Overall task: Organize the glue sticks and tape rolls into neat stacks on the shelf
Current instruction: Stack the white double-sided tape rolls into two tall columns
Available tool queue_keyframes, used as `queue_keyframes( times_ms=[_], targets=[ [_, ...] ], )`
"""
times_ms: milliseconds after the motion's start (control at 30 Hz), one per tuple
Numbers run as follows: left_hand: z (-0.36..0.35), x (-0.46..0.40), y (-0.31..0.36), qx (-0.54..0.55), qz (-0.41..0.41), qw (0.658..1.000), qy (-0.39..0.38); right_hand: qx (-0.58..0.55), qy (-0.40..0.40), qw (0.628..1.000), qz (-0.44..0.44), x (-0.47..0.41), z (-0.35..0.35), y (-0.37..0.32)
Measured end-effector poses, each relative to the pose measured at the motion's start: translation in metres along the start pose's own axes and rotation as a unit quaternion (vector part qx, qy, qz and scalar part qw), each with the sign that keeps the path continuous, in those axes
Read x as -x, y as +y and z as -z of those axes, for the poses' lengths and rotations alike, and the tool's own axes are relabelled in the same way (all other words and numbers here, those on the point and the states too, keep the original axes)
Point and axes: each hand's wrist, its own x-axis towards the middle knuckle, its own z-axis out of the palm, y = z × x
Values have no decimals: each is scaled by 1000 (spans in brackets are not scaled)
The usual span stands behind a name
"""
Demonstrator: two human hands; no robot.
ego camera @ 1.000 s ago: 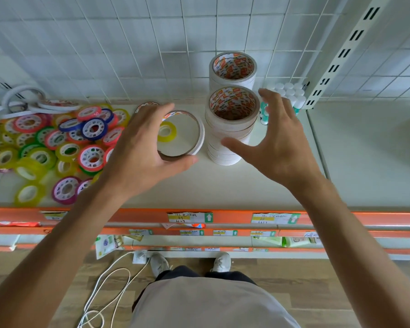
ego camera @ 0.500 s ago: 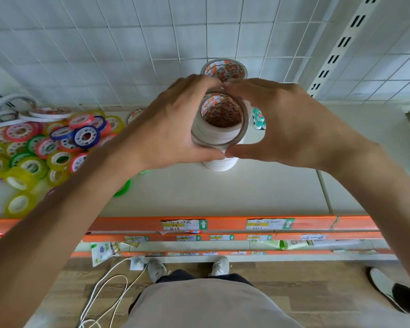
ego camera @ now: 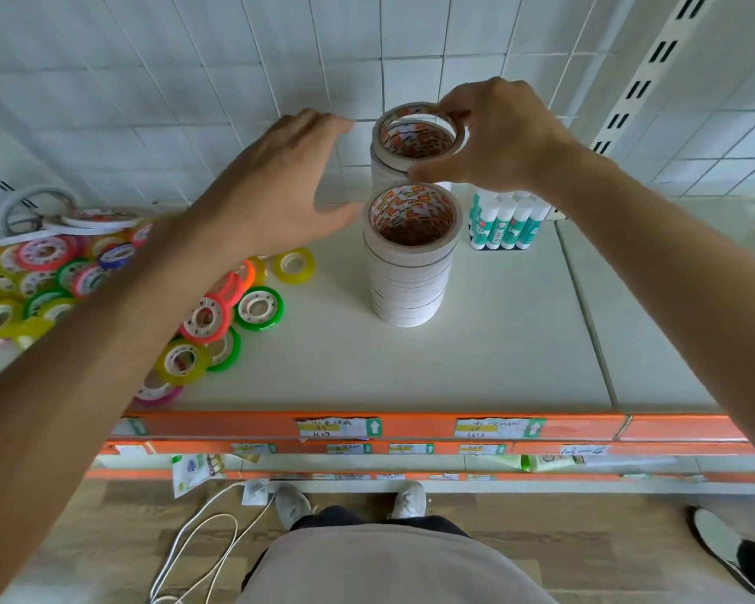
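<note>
Right hand [ego camera: 497,137] moved white tape roll [ego camera: 417,139] onto rear stack [ego camera: 386,176], tilted

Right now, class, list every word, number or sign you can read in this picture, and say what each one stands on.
White up-arrow on green: shelf-edge price labels and.
Handwritten digits on those labels: too blurred to read.
Red print inside the cores of the front tape stack and rear tape stack: unreadable.
Print on the glue sticks: too small.
Lower shelf labels: blurred.

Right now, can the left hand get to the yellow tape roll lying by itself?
Probably yes. The left hand hovers open, holding nothing, and the yellow tape roll lies uncovered just below it on the shelf.
</note>
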Motion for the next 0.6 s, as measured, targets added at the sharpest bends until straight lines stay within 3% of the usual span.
queue_keyframes(
  times_ms=[600],
  targets=[
    [-6,12,-2,29,37,998,-29,-50,-86,995,7,-17,2,15]
  ],
)
